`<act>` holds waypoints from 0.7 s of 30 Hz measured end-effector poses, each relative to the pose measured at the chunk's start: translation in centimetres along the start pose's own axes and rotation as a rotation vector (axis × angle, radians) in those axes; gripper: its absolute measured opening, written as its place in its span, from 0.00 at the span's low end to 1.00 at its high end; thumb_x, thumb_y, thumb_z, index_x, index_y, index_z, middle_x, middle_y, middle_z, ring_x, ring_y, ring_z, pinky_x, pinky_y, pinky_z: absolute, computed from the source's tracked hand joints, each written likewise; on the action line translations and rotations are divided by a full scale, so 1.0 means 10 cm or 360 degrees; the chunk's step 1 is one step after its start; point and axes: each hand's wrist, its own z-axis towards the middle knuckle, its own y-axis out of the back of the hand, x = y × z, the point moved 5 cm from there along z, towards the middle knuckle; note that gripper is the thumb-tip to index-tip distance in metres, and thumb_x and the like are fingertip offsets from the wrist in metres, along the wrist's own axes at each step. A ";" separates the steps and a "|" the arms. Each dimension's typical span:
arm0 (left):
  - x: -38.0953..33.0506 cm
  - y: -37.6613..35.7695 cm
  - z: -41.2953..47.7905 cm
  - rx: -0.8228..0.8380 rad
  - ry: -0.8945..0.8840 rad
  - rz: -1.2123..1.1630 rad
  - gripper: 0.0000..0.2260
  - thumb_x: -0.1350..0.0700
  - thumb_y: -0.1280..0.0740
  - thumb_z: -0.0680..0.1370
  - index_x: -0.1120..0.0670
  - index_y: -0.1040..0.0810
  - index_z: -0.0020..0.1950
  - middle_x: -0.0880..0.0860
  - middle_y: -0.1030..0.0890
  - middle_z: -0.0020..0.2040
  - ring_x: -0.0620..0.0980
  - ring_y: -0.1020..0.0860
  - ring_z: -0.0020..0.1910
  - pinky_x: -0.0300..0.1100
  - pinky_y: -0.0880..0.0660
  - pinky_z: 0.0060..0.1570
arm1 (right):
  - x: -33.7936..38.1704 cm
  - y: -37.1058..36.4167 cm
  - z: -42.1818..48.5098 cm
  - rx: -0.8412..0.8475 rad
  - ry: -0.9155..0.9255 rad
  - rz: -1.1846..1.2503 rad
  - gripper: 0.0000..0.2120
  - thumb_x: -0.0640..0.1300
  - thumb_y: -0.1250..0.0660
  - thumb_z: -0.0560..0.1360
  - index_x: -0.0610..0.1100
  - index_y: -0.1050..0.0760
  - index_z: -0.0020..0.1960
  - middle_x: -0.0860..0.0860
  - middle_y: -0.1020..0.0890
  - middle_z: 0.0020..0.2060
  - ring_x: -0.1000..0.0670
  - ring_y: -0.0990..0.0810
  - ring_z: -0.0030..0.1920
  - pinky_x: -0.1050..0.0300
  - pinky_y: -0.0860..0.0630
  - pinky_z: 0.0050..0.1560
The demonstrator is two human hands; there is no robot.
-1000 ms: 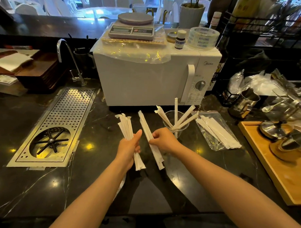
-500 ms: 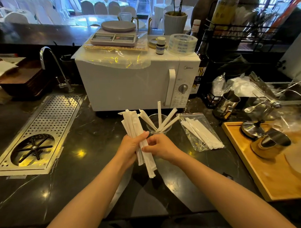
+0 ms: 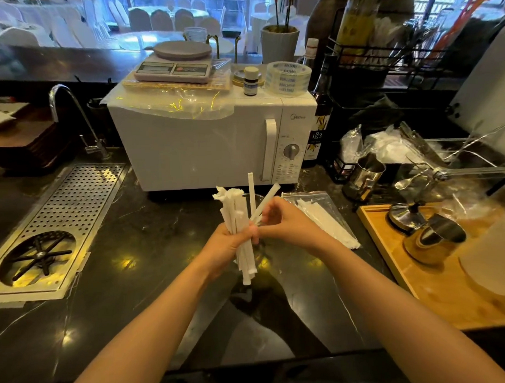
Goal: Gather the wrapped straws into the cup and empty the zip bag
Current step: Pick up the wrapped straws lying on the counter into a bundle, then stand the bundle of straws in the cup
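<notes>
Upright, left hand (image 3: 229, 245) grips wrapped straws (image 3: 237, 220); right hand (image 3: 286, 221) seemingly pinches one.

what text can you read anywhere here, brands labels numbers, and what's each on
"Midea" (faint): on the microwave, above its dial.
"183": on the dark bottle label right of the microwave; smaller words below are blurred.
Tape roll: repeated blue print, too blurred to read.
Scale: display and button panel unreadable.
Small bottle: label too small to read.
Microwave dial markings: too small to read.
</notes>
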 end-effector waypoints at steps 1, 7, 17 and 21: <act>-0.01 -0.04 0.00 0.0048 -0.0020 0.0040 0.06 0.59 0.37 0.75 0.53 0.22 0.39 0.53 0.22 0.43 0.54 0.24 0.52 0.53 0.28 0.59 | 0.04 0.01 -0.02 0.0069 0.0013 0.0068 0.17 0.44 0.27 0.67 0.47 0.32 0.50 0.52 0.25 0.44 0.55 0.25 0.43 0.66 0.27 0.41; -0.12 -0.34 0.01 0.0234 -0.0165 0.0361 0.07 0.55 0.39 0.75 0.43 0.30 0.50 0.57 0.28 0.60 0.55 0.28 0.61 0.51 0.29 0.62 | 0.04 -0.11 -0.11 0.0266 0.0135 0.0162 0.18 0.37 0.28 0.68 0.37 0.25 0.57 0.45 0.20 0.47 0.58 0.22 0.44 0.70 0.24 0.44; 0.06 -0.45 0.06 0.0186 -0.0122 0.0254 0.20 0.69 0.38 0.74 0.47 0.35 0.57 0.41 0.28 0.44 0.37 0.28 0.49 0.31 0.29 0.51 | -0.28 -0.17 -0.07 0.0141 -0.0005 0.0351 0.16 0.38 0.30 0.70 0.39 0.24 0.57 0.46 0.20 0.47 0.52 0.22 0.48 0.64 0.24 0.48; 0.16 -0.40 0.09 0.0217 -0.0045 0.0332 0.17 0.67 0.34 0.72 0.48 0.29 0.53 0.45 0.24 0.47 0.39 0.25 0.46 0.29 0.24 0.42 | -0.37 -0.22 -0.04 0.0166 -0.0031 0.0425 0.18 0.35 0.30 0.69 0.40 0.24 0.58 0.47 0.20 0.48 0.53 0.21 0.49 0.68 0.23 0.44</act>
